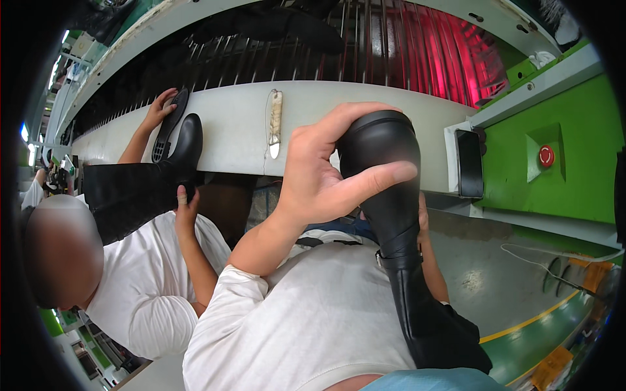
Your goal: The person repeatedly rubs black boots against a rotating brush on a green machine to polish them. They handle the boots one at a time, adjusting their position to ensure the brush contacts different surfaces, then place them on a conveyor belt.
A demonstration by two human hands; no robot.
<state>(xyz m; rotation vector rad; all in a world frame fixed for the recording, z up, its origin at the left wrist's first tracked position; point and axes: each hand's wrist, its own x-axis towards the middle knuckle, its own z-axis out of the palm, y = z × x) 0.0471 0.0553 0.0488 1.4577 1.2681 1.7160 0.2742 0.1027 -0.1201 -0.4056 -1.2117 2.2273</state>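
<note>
from the head camera, a person in a white shirt holds a tall black boot [385, 153] on the near side of a pale ledge [228, 124], toe raised toward it and shaft running down and away from it. the left hand [326, 173] grasps the toe, fingers over the rounded end, thumb across the upper. the right hand [423, 218] is mostly hidden behind the boot; whether it grips or merely steadies, one cannot tell.

the toe could slide free if the left hand loosens, its surface being smooth and the shaft likely heavy. a swing toward the ledge might scuff the leather on the bright-tipped tool [276, 124] lying there, or knock the dark phone [469, 163] at the ledge's right end.

the boot looks sleek and softly glossy at the toe, narrow at the ankle, where a strap [399, 260] circles it, then wider and duller along the shaft; its underside is turned from view.

near the ledge's left part, a co-worker [153, 280] holds a second black boot [134, 189] and a loose sole [163, 137] beside it.
</note>
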